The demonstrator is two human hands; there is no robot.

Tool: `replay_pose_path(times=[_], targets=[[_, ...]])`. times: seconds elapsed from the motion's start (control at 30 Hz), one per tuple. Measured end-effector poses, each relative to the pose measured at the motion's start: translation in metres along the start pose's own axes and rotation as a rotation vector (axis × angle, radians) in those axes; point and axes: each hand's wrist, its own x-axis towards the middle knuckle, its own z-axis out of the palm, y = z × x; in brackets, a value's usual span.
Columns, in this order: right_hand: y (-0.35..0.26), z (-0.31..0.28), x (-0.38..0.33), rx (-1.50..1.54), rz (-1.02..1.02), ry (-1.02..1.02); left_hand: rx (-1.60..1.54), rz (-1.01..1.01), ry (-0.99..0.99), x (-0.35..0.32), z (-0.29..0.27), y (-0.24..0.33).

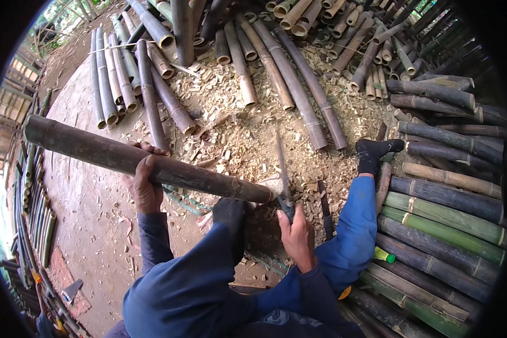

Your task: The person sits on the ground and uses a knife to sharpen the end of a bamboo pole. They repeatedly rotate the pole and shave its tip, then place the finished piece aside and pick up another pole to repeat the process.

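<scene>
A thick dark brown bamboo pole (208, 182) slants across in front of me, its far end up at the left and its near end by my right hand. My left hand (146, 186) is wrapped round the middle of the pole from below, thumb on the near side. In my right hand (298, 236) is the dark handle of a knife (283, 169); its long thin blade points up, slightly smeared, close beside the pole's right end. Whether blade and bamboo touch, I cannot tell. Under that end sits a pale wooden block (274, 184), partly hidden.
Pale wood chips (231, 141) cover the ground ahead. Cut bamboo poles (298, 90) lie beyond them, with more stacked at the right (445, 211). A second dark blade (325, 208) lies right of my hand. A green bottle (383, 255) rests by my right leg (349, 225).
</scene>
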Motion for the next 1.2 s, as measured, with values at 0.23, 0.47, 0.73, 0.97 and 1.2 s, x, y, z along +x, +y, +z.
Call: replay_pose_path(times=[0.23,0.47,0.73,0.97,1.2], targets=[[0.023,0.036,0.014,-0.259,0.207,-0.188,0.032,-0.018,-0.080,0.000,-0.010,-0.008],[0.080,0.059,0.002,-0.037,0.170,-0.115,0.005,-0.496,0.036,-0.048,-0.023,-0.077],[0.081,0.061,0.010,0.062,0.227,-0.208,0.074,-0.465,0.154,-0.065,-0.003,-0.086],[0.080,0.055,0.009,0.137,0.233,-0.229,0.228,-0.506,0.058,-0.105,0.056,-0.134],[0.083,0.060,0.011,0.130,0.191,-0.190,0.626,-0.334,-0.152,0.037,0.075,-0.204]])
